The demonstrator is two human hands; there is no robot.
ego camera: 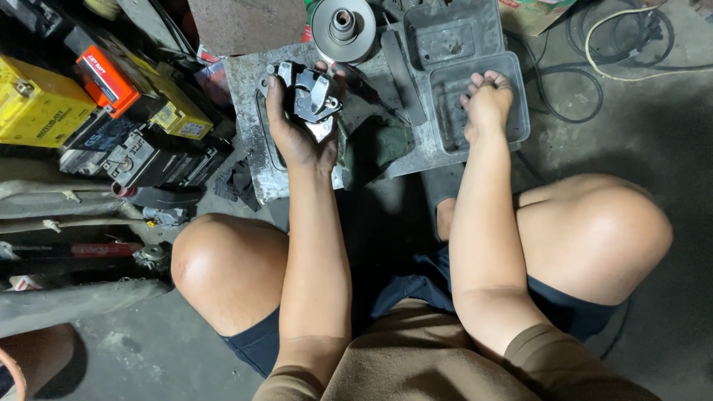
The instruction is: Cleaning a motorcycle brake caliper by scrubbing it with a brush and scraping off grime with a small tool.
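Dirty grey floor (653, 148) lies under a metal plate (245, 96). Left hand (293, 134) grips a black metal part (312, 93) from below at 11 o'clock, lifted so it is easy to see. Right hand (486, 104), fingers curled, dips into a grey tray (520, 96) at 1 o'clock. A pulley (343, 28) sits at 12.

Looks like a small vehicle repair workshop, work done right on the floor. Bare, stained concrete floor (653, 148), a grimy metal plate (249, 148) serving as the surface, a stack of boxed vehicle batteries (111, 111) on the left, a round metal pulley (343, 28), greasy plastic trays (453, 33), an oily rag (375, 145) and loose cables (616, 37) lying around.
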